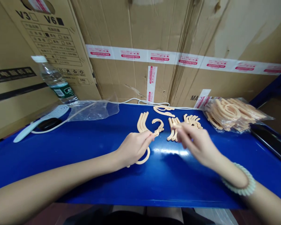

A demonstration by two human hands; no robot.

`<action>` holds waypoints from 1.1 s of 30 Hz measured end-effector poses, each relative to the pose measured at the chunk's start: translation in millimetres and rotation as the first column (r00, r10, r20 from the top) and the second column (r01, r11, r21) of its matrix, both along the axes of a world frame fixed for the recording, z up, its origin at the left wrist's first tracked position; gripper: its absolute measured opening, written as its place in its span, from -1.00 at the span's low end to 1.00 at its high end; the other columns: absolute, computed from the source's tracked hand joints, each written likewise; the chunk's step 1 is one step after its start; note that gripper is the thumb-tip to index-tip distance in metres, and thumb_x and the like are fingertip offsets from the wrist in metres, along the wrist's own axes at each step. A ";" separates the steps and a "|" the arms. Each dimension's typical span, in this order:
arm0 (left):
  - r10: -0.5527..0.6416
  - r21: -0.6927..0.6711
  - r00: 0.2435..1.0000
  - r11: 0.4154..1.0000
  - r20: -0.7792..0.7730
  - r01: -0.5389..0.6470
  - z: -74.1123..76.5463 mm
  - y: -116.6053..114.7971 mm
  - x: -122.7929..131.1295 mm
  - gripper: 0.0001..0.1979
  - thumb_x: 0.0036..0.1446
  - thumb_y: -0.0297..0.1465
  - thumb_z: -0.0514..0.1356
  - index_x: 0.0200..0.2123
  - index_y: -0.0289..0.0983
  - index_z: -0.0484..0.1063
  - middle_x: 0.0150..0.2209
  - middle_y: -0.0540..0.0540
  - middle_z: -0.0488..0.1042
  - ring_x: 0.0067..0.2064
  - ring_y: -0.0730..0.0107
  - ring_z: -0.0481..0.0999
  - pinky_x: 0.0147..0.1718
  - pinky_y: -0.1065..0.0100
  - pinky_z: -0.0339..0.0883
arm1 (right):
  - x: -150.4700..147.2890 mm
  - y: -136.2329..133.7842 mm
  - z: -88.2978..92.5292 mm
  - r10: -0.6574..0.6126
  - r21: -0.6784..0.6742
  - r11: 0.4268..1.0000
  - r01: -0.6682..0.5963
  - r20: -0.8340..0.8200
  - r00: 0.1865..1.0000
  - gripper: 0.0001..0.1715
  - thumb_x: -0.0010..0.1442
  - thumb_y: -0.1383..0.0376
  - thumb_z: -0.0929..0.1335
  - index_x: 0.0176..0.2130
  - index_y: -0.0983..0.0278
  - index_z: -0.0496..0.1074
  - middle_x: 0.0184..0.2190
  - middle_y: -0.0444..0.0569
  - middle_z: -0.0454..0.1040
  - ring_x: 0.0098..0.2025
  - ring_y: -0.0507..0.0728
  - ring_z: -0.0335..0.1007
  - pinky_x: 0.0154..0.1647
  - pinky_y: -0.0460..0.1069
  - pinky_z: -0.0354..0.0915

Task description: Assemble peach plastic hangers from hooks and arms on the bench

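My left hand point(134, 147) is closed on a curved beige plastic hook point(144, 158) that loops out below my fingers, just over the blue table point(89, 162). My right hand point(194, 142) hovers to its right, blurred by motion, with its fingers over a small pile of the same beige hooks point(173, 131). More beige hooks lie in groups behind: a stacked set point(142, 122), a single curled one point(158, 124), one further back point(163, 110) and a cluster point(193, 120). A pale bead bracelet point(241, 184) sits on my right wrist.
A clear bag full of beige hooks point(234, 114) lies at the right. An empty clear bag point(93, 109), a water bottle point(55, 79), a white cable point(140, 100) and a white handled tool point(39, 122) sit at the back left. Cardboard boxes point(168, 40) wall the rear.
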State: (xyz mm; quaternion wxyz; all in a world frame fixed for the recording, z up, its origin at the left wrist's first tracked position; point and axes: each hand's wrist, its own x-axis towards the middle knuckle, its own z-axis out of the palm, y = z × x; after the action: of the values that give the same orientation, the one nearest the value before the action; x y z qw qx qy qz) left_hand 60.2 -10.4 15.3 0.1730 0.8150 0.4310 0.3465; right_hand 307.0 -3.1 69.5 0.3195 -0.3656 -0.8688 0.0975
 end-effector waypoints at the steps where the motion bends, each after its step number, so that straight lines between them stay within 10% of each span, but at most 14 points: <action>1: 0.027 -0.123 0.997 0.992 0.077 -0.017 2.0 0.1 -0.1 -0.59 0.45 -0.23 -0.08 -0.27 -0.28 0.47 -0.61 0.08 0.30 -0.58 0.48 0.33 -0.52 0.43 0.12 | 10.3 10.8 7.1 -0.056 0.018 0.998 0.057 -0.006 0.998 -0.64 0.50 0.20 0.18 -0.25 0.25 0.42 -0.53 -0.12 0.44 -0.53 0.05 0.37 -0.44 -0.06 0.25; 6: 0.117 -0.527 0.909 0.841 0.399 0.123 4.8 4.7 0.7 -0.60 0.34 -0.08 0.03 -0.16 -0.29 0.43 -0.64 0.16 0.14 -0.64 0.52 0.19 -0.61 0.47 0.06 | 69.8 69.7 22.5 -0.118 0.270 0.960 0.069 0.170 0.978 -0.66 0.39 0.16 0.27 -0.19 0.26 0.59 -0.16 0.17 0.52 -0.12 0.31 0.49 -0.09 0.19 0.42; 18: 0.267 -0.549 0.712 0.812 0.650 0.197 8.8 5.5 -3.6 -0.57 0.10 -0.10 0.31 -0.15 -0.33 0.45 -0.36 -0.09 0.55 -0.31 0.29 0.59 -0.28 0.33 0.45 | 110.3 120.2 -13.9 -0.098 0.195 0.981 -0.010 0.538 0.837 -0.45 -0.02 0.65 0.25 -0.25 0.24 0.67 -0.21 0.01 0.66 -0.19 0.18 0.61 -0.11 0.01 0.52; 22: 0.298 -0.535 0.659 0.824 0.691 0.188 8.8 7.4 -4.2 -0.56 0.10 -0.09 0.33 -0.14 -0.33 0.43 -0.31 -0.13 0.59 -0.26 0.24 0.62 -0.27 0.29 0.49 | 81.9 94.4 -5.5 -0.129 0.314 0.949 -0.013 0.428 0.895 -0.49 0.10 0.60 0.24 -0.10 0.31 0.61 -0.16 0.12 0.64 -0.10 0.28 0.56 -0.05 0.15 0.51; 25: 0.295 -0.529 0.642 0.824 0.707 0.203 8.2 8.5 -3.5 -0.56 0.12 -0.11 0.33 -0.12 -0.33 0.40 -0.32 -0.13 0.60 -0.22 0.20 0.64 -0.28 0.28 0.51 | 36.9 52.9 -1.1 0.097 0.353 0.917 -0.183 0.247 0.964 -0.58 0.31 0.45 0.28 0.12 0.30 0.47 -0.01 0.16 0.57 0.06 0.28 0.46 0.07 0.21 0.43; 29: 0.253 -0.497 0.637 0.835 0.728 0.235 6.4 7.7 -2.0 -0.58 0.15 -0.13 0.33 -0.10 -0.32 0.38 -0.31 -0.13 0.61 -0.23 0.20 0.65 -0.29 0.27 0.52 | -7.1 10.8 -10.0 0.327 0.336 0.829 -0.447 0.358 0.875 -0.56 0.38 0.18 0.36 0.17 0.31 0.40 0.06 0.15 0.54 0.19 0.32 0.34 0.19 0.27 0.31; 33: 0.205 -0.472 0.647 0.840 0.735 0.270 6.5 4.6 -1.0 -0.58 0.18 -0.12 0.31 -0.09 -0.32 0.36 -0.28 -0.15 0.62 -0.23 0.22 0.65 -0.28 0.27 0.53 | -14.4 5.7 -23.1 0.273 0.382 0.792 -0.476 0.476 0.836 -0.70 0.43 0.24 0.31 0.06 0.34 0.46 -0.02 0.09 0.59 0.16 0.31 0.37 0.19 0.23 0.27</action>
State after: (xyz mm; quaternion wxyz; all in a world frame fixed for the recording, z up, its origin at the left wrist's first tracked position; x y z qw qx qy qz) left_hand 59.2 -5.8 21.8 0.5670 0.5165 0.3816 0.5159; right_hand 292.6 2.7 46.3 0.1914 -0.1019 -0.9665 -0.1371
